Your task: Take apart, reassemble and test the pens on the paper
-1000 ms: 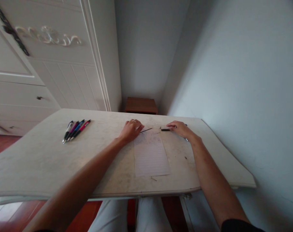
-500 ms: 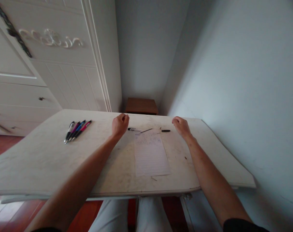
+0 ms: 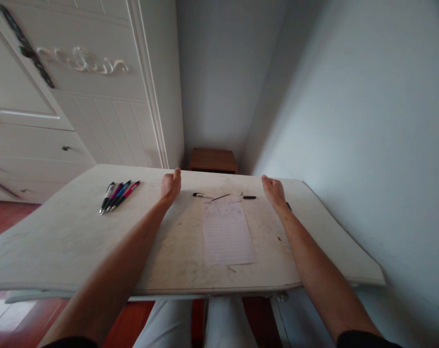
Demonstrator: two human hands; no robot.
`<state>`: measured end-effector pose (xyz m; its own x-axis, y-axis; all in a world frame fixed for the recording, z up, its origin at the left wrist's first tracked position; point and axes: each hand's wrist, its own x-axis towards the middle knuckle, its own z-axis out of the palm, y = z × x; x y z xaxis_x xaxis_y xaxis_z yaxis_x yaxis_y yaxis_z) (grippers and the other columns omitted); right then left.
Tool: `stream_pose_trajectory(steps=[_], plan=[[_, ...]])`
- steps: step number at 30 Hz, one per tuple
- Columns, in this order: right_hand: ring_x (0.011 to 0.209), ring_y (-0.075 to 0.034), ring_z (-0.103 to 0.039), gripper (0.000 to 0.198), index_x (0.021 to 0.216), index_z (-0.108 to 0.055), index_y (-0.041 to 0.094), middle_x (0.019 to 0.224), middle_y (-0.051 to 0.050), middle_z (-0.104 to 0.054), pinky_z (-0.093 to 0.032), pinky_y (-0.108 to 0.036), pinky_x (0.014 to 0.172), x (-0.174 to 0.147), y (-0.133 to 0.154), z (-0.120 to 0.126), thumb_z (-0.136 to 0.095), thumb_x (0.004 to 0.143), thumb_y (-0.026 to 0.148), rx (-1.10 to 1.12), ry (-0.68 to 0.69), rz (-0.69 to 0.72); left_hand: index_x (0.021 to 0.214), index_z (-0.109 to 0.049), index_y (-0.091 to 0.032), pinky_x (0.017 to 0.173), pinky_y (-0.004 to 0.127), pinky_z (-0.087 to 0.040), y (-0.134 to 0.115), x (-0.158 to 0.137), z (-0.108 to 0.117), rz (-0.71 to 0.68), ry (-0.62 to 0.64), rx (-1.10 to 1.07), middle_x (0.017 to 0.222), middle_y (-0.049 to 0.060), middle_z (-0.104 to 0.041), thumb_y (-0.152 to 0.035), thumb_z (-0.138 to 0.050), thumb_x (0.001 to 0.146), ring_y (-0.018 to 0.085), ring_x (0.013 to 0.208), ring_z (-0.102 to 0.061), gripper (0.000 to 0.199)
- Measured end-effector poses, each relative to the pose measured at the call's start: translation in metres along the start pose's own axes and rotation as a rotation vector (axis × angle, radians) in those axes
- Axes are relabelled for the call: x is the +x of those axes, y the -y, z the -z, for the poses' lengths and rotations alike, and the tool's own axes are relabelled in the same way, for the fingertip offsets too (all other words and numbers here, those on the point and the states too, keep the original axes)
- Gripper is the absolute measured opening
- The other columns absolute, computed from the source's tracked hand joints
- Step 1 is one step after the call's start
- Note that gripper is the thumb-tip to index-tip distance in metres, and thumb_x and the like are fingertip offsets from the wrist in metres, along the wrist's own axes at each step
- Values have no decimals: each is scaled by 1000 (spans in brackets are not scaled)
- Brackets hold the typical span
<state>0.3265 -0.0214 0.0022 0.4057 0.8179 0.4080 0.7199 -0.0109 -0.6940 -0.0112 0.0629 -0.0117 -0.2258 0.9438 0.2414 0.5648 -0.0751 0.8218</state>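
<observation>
My left hand (image 3: 171,186) rests as a closed fist near the table's far edge, thumb up, with nothing seen in it. To the right, my right hand (image 3: 273,188) is also curled into a fist, and no object shows in it. Between them lie parts of a pen: a white barrel with a black end (image 3: 203,195), a thin dark refill (image 3: 220,197) and a short black piece (image 3: 249,197). Below these parts is a lined sheet of paper (image 3: 229,237) with handwriting at its top. A small dark object (image 3: 289,206) is partly hidden behind my right wrist.
Several coloured pens (image 3: 120,197) lie side by side on the left of the white table (image 3: 60,241). A white cabinet (image 3: 114,125) stands behind on the left, a wall (image 3: 367,135) on the right. Past the far edge is a brown wooden stand (image 3: 214,159).
My left hand has moved a little to the left, away from the pen barrel, and its thumb now points up. My right hand has shifted slightly right; a dark object now shows beside its wrist.
</observation>
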Motion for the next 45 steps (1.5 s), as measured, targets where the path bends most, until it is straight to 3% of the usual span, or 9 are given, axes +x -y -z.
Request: stream_pose_trajectory(steps=[3, 12, 20, 25, 32, 36, 41, 45], plan=[[50, -11, -30, 49, 50, -27, 23, 49, 4, -25, -20, -29, 51, -1, 1, -1, -37, 84, 58, -7, 4, 52, 47, -32, -23, 47, 28, -22, -3, -3, 1, 11, 13, -65, 44, -2, -30, -36, -35, 85, 12, 45, -31, 41], [50, -10, -26, 59, 50, -25, 22, 52, 3, -21, -19, -28, 50, -6, 6, -3, -35, 82, 71, -35, 28, 132, 44, -30, -23, 49, 30, -20, -14, -8, 5, 22, 10, 3, 43, -4, -21, -27, -40, 84, 12, 45, -28, 41], [50, -11, -30, 62, 49, -28, 22, 49, 3, -26, -21, -28, 50, -10, 6, -6, -30, 85, 72, -24, 37, 166, 45, -29, -23, 49, 30, -20, -13, -10, 5, -32, 29, 29, 43, -3, -21, -30, -40, 84, 12, 45, -27, 41], [50, -11, -29, 61, 50, -27, 22, 50, 3, -25, -21, -27, 50, -11, 7, -6, -31, 86, 72, -27, 39, 167, 44, -31, -22, 50, 30, -19, -13, -13, 2, -99, 118, 121, 44, -2, -24, -35, -38, 85, 12, 45, -29, 44], [50, -10, -27, 59, 51, -25, 22, 52, 3, -23, -19, -27, 50, -12, 9, -7, -32, 86, 69, -33, 48, 214, 47, -38, -19, 51, 28, -18, -8, -21, -1, -325, 157, 214, 49, -2, -31, -43, -41, 87, 11, 49, -30, 46], [51, -10, -27, 57, 52, -25, 22, 51, 3, -24, -19, -28, 51, -13, 12, -9, -34, 88, 65, -35, 50, 248, 63, -60, -17, 54, 25, -25, -15, -29, 2, -493, 182, 201, 54, -2, -45, -48, -48, 86, 12, 52, -36, 41], [50, -10, -29, 54, 52, -27, 21, 50, 4, -25, -18, -28, 52, -22, 18, -15, -34, 91, 58, -43, 101, 328, 102, -73, -24, 66, 25, -37, -32, -50, -1, -799, 453, 252, 78, 2, -65, -50, -57, 85, 14, 64, -54, 35], [51, -11, -34, 49, 55, -31, 21, 50, 4, -33, -21, -27, 53, -33, 28, -24, -35, 93, 52, -54, 186, 405, 105, -73, -30, 69, 26, -40, -33, -57, -9, -861, 584, 367, 87, 3, -66, -42, -59, 87, 17, 77, -61, 26]])
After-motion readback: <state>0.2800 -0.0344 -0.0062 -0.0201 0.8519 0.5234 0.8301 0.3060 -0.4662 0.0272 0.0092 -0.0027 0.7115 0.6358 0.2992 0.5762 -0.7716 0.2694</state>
